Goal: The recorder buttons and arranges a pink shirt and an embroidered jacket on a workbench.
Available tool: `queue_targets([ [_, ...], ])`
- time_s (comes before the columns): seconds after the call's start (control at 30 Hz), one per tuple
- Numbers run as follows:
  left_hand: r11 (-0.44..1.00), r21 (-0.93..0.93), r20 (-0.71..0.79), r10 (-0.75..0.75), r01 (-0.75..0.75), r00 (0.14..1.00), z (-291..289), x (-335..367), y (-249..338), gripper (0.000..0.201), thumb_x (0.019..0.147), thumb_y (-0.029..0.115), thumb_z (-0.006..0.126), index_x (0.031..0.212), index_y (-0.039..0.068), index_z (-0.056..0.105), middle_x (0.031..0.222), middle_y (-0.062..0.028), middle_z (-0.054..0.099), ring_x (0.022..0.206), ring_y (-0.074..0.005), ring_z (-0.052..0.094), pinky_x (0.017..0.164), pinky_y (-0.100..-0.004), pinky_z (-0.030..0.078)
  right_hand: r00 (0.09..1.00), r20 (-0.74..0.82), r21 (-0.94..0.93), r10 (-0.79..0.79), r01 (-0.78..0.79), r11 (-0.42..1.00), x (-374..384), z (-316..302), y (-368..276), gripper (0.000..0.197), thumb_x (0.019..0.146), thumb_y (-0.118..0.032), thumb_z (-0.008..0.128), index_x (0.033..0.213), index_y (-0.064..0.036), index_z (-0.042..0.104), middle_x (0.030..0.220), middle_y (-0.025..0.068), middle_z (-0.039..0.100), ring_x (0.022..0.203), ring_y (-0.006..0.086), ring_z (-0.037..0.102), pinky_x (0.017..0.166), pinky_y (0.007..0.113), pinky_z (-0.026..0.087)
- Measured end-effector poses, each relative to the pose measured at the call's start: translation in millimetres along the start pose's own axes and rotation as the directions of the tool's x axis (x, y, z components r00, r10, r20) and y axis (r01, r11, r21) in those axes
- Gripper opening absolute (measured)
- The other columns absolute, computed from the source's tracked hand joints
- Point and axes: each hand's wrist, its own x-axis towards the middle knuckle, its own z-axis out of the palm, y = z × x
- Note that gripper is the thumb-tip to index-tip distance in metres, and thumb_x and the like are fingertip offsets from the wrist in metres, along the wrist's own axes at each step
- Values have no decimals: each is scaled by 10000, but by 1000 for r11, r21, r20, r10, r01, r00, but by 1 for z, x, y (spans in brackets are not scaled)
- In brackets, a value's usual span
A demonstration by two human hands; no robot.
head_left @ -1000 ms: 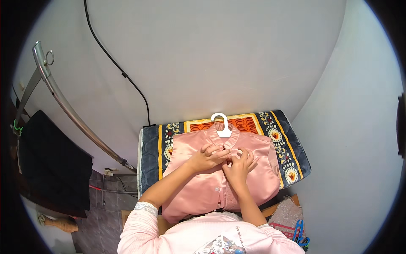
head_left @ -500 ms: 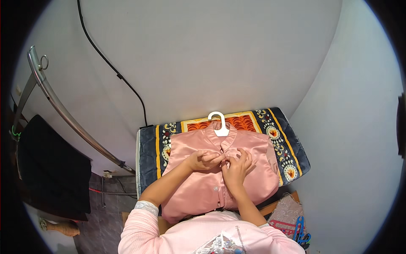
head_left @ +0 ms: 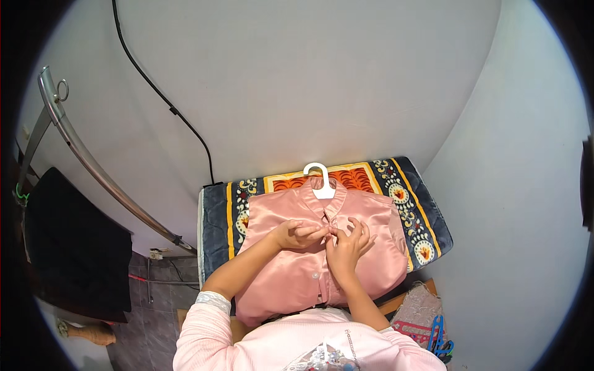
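A shiny pink button-front shirt [head_left: 272, 213] lies front up, collar away from me, with a white hanger [head_left: 323, 193] in its neck. My left hand [head_left: 300, 234] and my right hand [head_left: 346, 247] meet at the front opening, below the collar. Thumb and fingertips of both hands pinch the shirt's front edges; whatever is between the tips is hidden. My other fingers are curled or raised off the cloth. A small pale button [head_left: 315, 276] shows lower on the front, nearer to me.
Under the shirt is a patterned dark blue blanket [head_left: 213, 229], set against the wall. A curved metal pole [head_left: 105, 176] and a black cloth [head_left: 74, 241] stand at the left. Blue hangers [head_left: 437, 334] are low on the right. A black cable [head_left: 176, 113] runs down the wall.
My fingertips have shifted very slightly at the front opening, still pinched together. The shirt and hanger keep their place on the blanket.
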Motion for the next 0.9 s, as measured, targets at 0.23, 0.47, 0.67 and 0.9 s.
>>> queue_targets([
  [0.23,999,-4,100,42,-41,994,-2,1,-5,388,807,328,547,1193,315,589,1276,129,451,1157,-81,379,1119,-388,151,1000,-18,-12,-17,17,1000,3,-2,-1,97,704,-168,691,748,-82,684,1242,120,444,1244,338,302,1058,620,74],
  [0.47,998,-65,81,2,4,997,-3,3,-4,312,813,324,548,1099,241,639,1205,124,507,1138,-86,394,1115,-373,157,1000,-20,28,16,-15,999,5,-2,-1,69,678,-163,714,669,-108,674,1200,105,466,1221,318,320,1054,604,94],
  [0.67,1000,-27,21,-8,8,1000,-2,2,0,303,828,370,527,1060,218,648,1222,127,513,1204,-90,374,1106,-378,158,1000,-13,37,21,-20,999,1,-1,-2,61,704,-188,694,698,-133,668,1200,101,459,1236,340,303,1053,635,99],
  [0.9,998,-35,101,-45,49,994,1,0,1,383,854,482,525,1165,275,611,1228,124,503,1197,-108,337,1116,-391,117,995,-90,96,33,-24,995,1,3,0,65,658,-146,718,674,-93,684,1213,109,441,1170,322,311,1032,486,174],
])
